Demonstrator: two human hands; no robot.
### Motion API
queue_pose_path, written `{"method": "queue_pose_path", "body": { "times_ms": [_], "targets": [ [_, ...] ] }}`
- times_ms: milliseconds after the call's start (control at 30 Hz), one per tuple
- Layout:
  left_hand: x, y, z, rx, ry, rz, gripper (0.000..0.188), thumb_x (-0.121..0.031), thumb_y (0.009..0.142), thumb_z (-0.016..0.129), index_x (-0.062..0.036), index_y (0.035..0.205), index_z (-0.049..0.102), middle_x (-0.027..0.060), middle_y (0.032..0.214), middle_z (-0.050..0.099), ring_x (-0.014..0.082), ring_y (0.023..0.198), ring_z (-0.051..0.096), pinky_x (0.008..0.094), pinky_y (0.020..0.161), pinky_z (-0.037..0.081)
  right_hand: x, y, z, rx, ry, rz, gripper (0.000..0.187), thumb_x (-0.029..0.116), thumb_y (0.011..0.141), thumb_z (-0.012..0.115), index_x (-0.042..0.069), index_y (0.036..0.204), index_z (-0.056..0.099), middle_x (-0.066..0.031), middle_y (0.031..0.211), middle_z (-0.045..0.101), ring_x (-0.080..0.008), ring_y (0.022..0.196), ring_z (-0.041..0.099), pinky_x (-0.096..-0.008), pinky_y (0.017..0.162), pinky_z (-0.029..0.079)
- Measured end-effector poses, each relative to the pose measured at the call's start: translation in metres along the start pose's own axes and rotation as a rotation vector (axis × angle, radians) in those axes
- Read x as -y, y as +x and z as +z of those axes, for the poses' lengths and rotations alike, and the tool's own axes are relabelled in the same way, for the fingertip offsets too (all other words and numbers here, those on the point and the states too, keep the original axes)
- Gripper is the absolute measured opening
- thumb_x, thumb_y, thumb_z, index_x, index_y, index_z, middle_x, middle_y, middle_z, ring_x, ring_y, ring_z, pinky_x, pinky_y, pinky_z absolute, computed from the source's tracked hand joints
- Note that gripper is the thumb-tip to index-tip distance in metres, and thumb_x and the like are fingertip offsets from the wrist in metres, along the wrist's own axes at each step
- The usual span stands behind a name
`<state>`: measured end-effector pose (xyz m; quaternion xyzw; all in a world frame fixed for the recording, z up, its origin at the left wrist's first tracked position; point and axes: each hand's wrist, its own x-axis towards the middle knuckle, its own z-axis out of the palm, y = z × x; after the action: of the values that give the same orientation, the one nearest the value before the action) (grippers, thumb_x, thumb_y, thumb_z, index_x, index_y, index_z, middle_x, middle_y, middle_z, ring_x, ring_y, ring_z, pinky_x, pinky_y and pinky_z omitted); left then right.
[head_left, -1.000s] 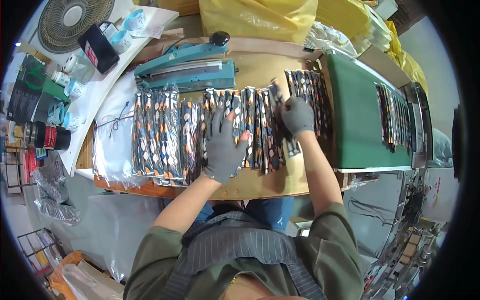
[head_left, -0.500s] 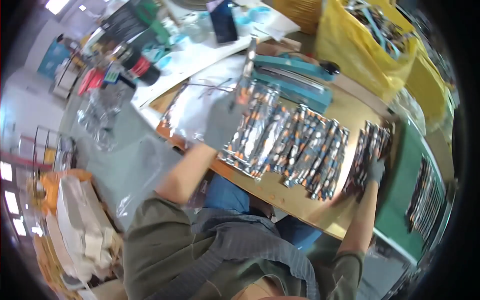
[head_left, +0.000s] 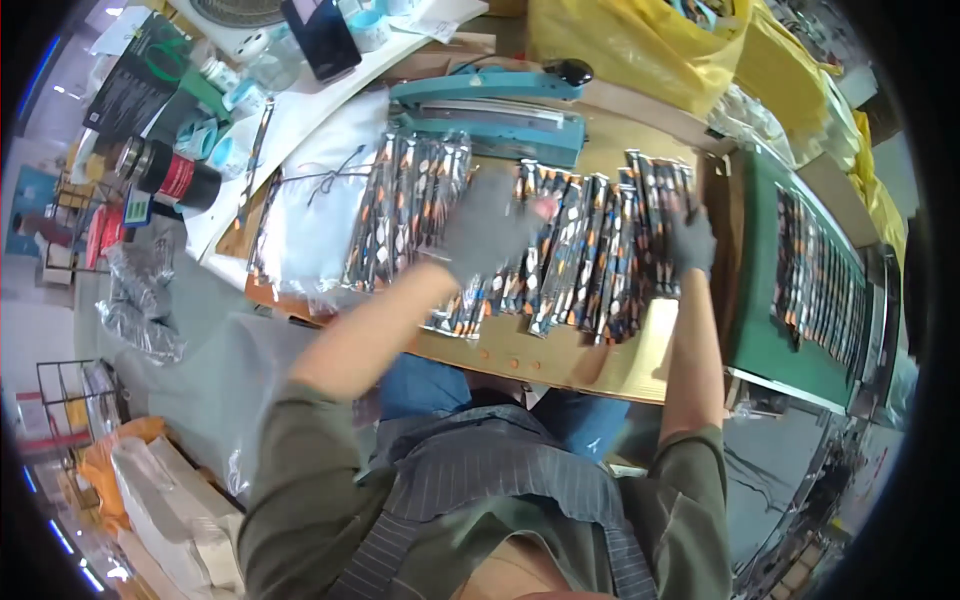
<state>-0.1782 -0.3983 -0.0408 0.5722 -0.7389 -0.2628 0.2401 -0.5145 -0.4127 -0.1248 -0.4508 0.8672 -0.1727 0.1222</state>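
Observation:
Long, narrow stick packets [head_left: 570, 250] with a black, white and orange pattern lie side by side in a row across the cardboard-coloured work surface [head_left: 480, 352]. My left hand [head_left: 490, 228], in a grey glove with bare fingertips showing, hovers over the middle of the row. Motion smears its fingers, so its grip cannot be read. At the row's right end, my gloved right hand [head_left: 692, 243] rests against the outer packets with its fingers stretched along them. Clear wrap [head_left: 452, 150] shines over packets left of my left hand.
A teal bag sealer [head_left: 490, 125] with a black knob stands behind the row. Left of it lie a clear bag [head_left: 310, 220] and dark twist ties [head_left: 328, 178]. More packets [head_left: 820, 280] lie on a green surface [head_left: 752, 300] at right. A phone [head_left: 322, 42] and bottle [head_left: 170, 172] sit back left.
The right-end group of packets has closed up against the row, with my right hand beside it. My left hand, which had a packet standing up from it, has come down over the row.

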Motion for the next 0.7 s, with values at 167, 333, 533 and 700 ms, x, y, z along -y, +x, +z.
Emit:
{"method": "queue_pose_path", "body": {
  "times_ms": [167, 333, 533, 700],
  "targets": [
    [0.017, -0.014, 0.143, -0.252, 0.372, -0.033, 0.086, -0.055, 0.089, 0.036, 0.0182, 0.132, 0.023, 0.0370, 0.139, 0.022, 0.0472, 0.133, 0.016, 0.0518, 0.109, 0.015, 0.055, -0.084, 0.006, 0.208, 0.025, -0.143, 0.084, 0.067, 0.076, 0.052, -0.002, 0.123, 0.044, -0.0261, 0.117, 0.052, -0.0442, 0.110, 0.048, -0.0458, 0.090, 0.041],
    [-0.026, -0.018, 0.130, -0.184, -0.311, -0.302, 0.076, -0.052, 0.088, 0.044, 0.0150, 0.124, 0.039, 0.0312, 0.118, 0.052, 0.0374, 0.109, 0.054, 0.0398, 0.094, 0.040, 0.046, -0.132, 0.043, 0.321, 0.778, -0.127, 0.052, 0.043, 0.085, 0.059, -0.003, 0.109, 0.056, -0.0151, 0.090, 0.066, -0.0245, 0.078, 0.063, -0.0361, 0.072, 0.049],
    [-0.032, -0.019, 0.059, 0.134, -0.887, -0.399, 0.056, -0.043, 0.068, 0.076, 0.0009, 0.101, 0.064, 0.0098, 0.091, 0.066, 0.0138, 0.083, 0.060, 0.0288, 0.080, 0.046, 0.068, -0.131, 0.016, 0.841, 1.515, 0.163, 0.040, 0.027, 0.084, 0.066, 0.000, 0.111, 0.058, -0.0049, 0.096, 0.064, -0.0125, 0.081, 0.061, -0.0260, 0.072, 0.050],
    [-0.071, -0.041, -0.001, 0.234, -1.120, 0.292, 0.105, -0.016, 0.056, 0.087, -0.0002, 0.140, 0.027, 0.0104, 0.127, 0.049, 0.0165, 0.115, 0.048, 0.0285, 0.098, 0.037, 0.087, -0.160, -0.060, 0.542, 1.548, -0.620, 0.049, 0.022, 0.075, 0.074, -0.001, 0.113, 0.055, -0.0052, 0.101, 0.062, -0.0139, 0.089, 0.059, -0.0289, 0.079, 0.048]
  ]
}}
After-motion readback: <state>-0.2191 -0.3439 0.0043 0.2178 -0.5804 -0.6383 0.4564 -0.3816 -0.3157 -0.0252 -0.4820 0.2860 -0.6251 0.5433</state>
